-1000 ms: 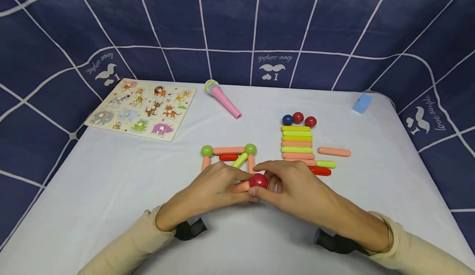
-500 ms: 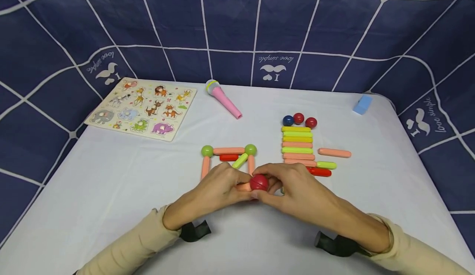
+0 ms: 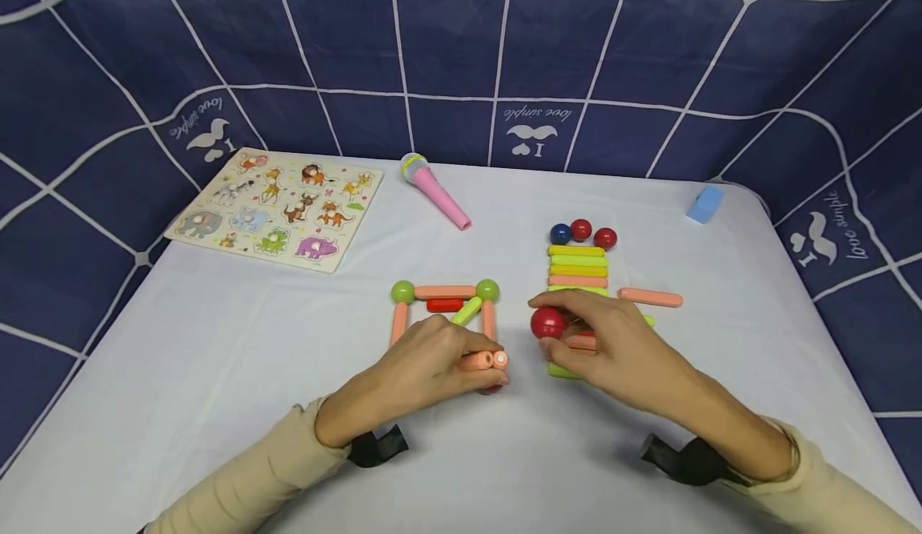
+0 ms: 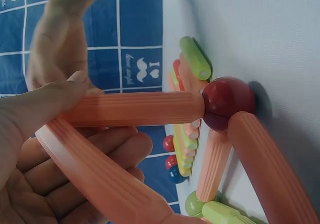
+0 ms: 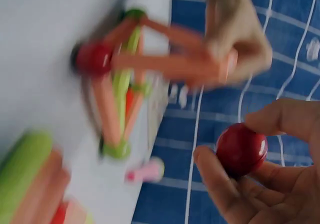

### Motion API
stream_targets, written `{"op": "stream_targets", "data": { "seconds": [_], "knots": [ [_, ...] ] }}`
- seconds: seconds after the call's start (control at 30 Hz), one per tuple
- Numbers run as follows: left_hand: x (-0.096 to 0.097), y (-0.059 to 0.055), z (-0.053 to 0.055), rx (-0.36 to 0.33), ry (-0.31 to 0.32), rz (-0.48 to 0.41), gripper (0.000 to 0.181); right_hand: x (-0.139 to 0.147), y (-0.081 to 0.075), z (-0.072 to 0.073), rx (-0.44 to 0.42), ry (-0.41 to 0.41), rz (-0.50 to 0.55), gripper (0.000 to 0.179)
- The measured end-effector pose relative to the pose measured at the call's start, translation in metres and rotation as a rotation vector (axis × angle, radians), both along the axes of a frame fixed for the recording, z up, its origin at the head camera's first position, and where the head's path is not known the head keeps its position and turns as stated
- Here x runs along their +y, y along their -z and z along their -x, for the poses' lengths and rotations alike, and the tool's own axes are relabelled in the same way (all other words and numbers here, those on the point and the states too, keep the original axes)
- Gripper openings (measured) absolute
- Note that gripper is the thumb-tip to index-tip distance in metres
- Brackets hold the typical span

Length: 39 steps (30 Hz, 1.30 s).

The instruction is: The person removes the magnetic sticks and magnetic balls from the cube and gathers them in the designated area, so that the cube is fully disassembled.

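Note:
My left hand (image 3: 418,370) pinches the upper ends of two peach building rods (image 4: 132,108), their round end faces side by side in the head view. One of these rods stands up from a red ball (image 4: 228,103) on the table, and the other slants away. Behind the hand, green balls (image 3: 487,290) and peach rods (image 3: 444,292) form part of a flat frame. To the right, my right hand (image 3: 612,338) holds another red ball (image 5: 241,149) between thumb and fingers, apart from the rods and above the row of loose rods.
Loose yellow, lime and peach rods (image 3: 577,270) lie in a row under and behind the right hand. Beyond them sit a blue ball (image 3: 560,234) and two red balls. An animal puzzle board (image 3: 277,210), a pink toy microphone (image 3: 439,194) and a blue block (image 3: 704,203) lie further back.
My right hand has drawn the red ball away from the rod ends, to the right and slightly back. My left hand keeps its pinch on the peach rods, nearly still.

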<state>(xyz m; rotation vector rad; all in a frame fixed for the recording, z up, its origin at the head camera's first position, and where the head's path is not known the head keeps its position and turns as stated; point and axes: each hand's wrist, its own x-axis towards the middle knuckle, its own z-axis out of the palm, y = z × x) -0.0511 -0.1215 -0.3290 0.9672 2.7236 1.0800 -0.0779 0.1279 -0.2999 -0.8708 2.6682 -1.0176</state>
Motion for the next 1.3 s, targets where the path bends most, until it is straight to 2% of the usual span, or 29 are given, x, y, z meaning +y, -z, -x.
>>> {"op": "stream_targets", "data": {
  "seconds": [0.13,0.3,0.43,0.53,0.6,0.7,0.8,0.93,1.13,1.3],
  "knots": [
    [0.0,-0.001,0.0,0.005,-0.002,0.015,0.014,0.026,0.007,0.022,0.028,0.093,-0.059,0.046],
    [-0.004,-0.001,-0.002,-0.004,-0.011,0.05,0.015,0.059,0.027,0.051,0.052,0.187,-0.12,0.044],
    [-0.014,-0.007,-0.007,-0.049,-0.052,0.192,0.03,0.077,0.041,0.074,0.053,0.259,-0.139,0.045],
    [-0.027,-0.015,-0.012,-0.051,-0.058,0.33,0.045,0.085,0.046,0.09,0.043,0.306,-0.162,0.049],
    [-0.038,-0.019,-0.014,-0.049,-0.051,0.381,0.05,0.087,0.049,0.1,0.038,0.331,-0.18,0.049],
    [-0.051,-0.022,-0.015,-0.104,-0.061,0.42,0.05,0.088,0.053,0.112,0.015,0.356,-0.208,0.048],
    [-0.062,-0.021,-0.014,-0.192,-0.095,0.45,0.035,0.089,0.057,0.121,-0.026,0.373,-0.22,0.045],
    [-0.07,-0.012,-0.013,-0.24,-0.117,0.471,0.027,0.09,0.063,0.129,-0.051,0.384,-0.222,0.04],
    [-0.076,-0.001,-0.013,-0.235,-0.082,0.451,0.022,0.089,0.069,0.135,-0.045,0.41,-0.242,0.03],
    [-0.077,0.002,-0.011,-0.194,-0.07,0.446,0.021,0.09,0.068,0.137,-0.041,0.405,-0.26,0.023]
  ]
}}
